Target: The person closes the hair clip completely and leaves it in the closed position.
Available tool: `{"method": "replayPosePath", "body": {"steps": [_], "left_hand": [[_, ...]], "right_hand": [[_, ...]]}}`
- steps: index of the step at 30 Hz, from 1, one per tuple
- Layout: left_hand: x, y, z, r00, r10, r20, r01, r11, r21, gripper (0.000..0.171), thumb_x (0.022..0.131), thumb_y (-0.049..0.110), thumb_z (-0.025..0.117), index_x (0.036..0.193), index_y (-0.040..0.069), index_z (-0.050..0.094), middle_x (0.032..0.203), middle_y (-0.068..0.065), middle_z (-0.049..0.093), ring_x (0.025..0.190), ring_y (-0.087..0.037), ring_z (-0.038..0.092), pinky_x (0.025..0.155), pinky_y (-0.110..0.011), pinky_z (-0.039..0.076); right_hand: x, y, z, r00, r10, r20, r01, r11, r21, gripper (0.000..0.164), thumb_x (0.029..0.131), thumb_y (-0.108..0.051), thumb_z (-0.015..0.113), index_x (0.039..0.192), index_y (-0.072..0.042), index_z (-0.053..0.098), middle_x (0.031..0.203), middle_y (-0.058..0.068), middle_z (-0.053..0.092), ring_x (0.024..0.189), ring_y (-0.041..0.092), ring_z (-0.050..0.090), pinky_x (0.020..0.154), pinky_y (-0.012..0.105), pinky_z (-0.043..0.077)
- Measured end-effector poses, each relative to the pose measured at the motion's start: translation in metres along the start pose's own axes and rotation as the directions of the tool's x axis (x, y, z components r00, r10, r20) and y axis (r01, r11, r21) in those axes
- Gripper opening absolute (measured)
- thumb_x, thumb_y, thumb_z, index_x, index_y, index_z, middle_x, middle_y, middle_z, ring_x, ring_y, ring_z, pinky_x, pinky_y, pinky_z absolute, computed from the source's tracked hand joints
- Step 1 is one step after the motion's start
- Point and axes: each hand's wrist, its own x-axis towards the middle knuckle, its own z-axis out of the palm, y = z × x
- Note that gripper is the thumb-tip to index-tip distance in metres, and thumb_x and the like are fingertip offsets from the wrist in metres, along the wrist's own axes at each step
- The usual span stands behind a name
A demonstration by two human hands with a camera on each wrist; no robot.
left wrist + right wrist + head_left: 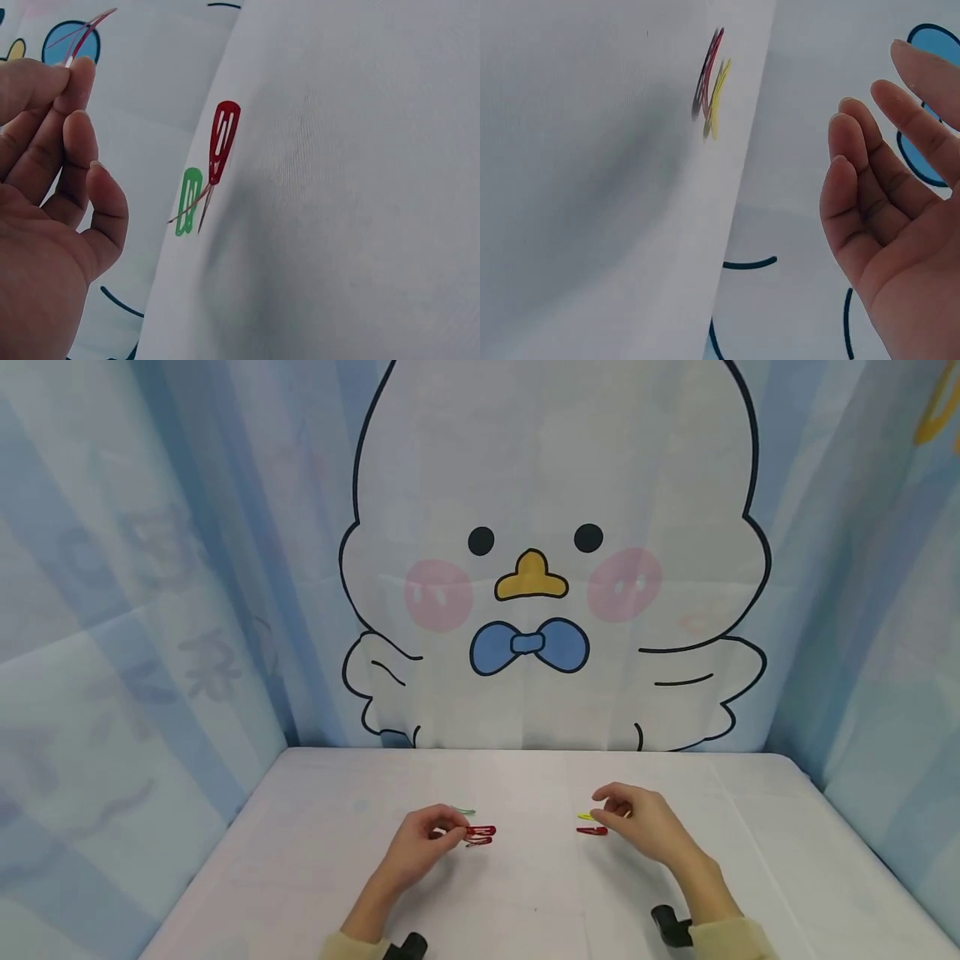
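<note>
My left hand [427,843] pinches a red snap hair clip [91,31] between thumb and forefinger, raised above the table. Under it lie another red hair clip [225,139], its prongs sprung apart, and a green hair clip [189,199] close beside it. My right hand [648,822] hovers over the table with loosely bent fingers, and its thumb and forefinger stand apart with nothing between them. Nearest to it are a yellow hair clip [719,101] and a red hair clip [710,71], lying side by side on their edges.
A white-covered table [525,893] carries the clips. Behind it hangs a curtain [555,710] printed with a cartoon bird, and blue-and-white cloth [112,652] encloses the sides. Dark camera mounts [671,927] sit at both wrists.
</note>
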Motion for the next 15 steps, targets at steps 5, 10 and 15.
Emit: {"method": "replayPosePath", "body": {"steps": [5,10,15], "left_hand": [[-0.002,0.005,0.006,0.999,0.003,-0.032,-0.005,0.998,-0.063,0.007,0.093,0.006,0.071,0.100,0.004,0.072,0.094,-0.005,0.071,0.084,-0.017,0.062,0.069,-0.026,0.049],[-0.003,0.009,0.011,0.999,0.013,-0.039,-0.016,0.996,-0.083,0.010,0.095,0.010,0.070,0.102,0.003,0.071,0.094,-0.004,0.071,0.087,-0.020,0.063,0.072,-0.026,0.051],[-0.003,0.014,0.015,0.999,0.011,-0.037,-0.015,0.995,-0.097,0.010,0.096,0.010,0.068,0.103,0.003,0.071,0.095,-0.004,0.071,0.089,-0.022,0.064,0.075,-0.026,0.053]], "right_hand": [[-0.002,-0.010,0.006,0.996,-0.074,-0.057,0.076,0.997,0.034,0.020,0.091,-0.015,0.076,0.108,-0.008,0.071,0.082,-0.004,0.061,0.077,0.016,0.056,0.066,0.029,0.049],[-0.005,-0.020,0.011,0.984,-0.142,-0.105,0.149,0.987,0.057,0.017,0.089,-0.010,0.077,0.105,-0.009,0.071,0.082,-0.006,0.062,0.076,0.014,0.057,0.068,0.027,0.050],[-0.008,-0.028,0.018,0.973,-0.192,-0.129,0.203,0.976,0.078,0.018,0.087,-0.007,0.078,0.104,-0.009,0.071,0.082,-0.007,0.064,0.074,0.010,0.061,0.069,0.027,0.051]]}}
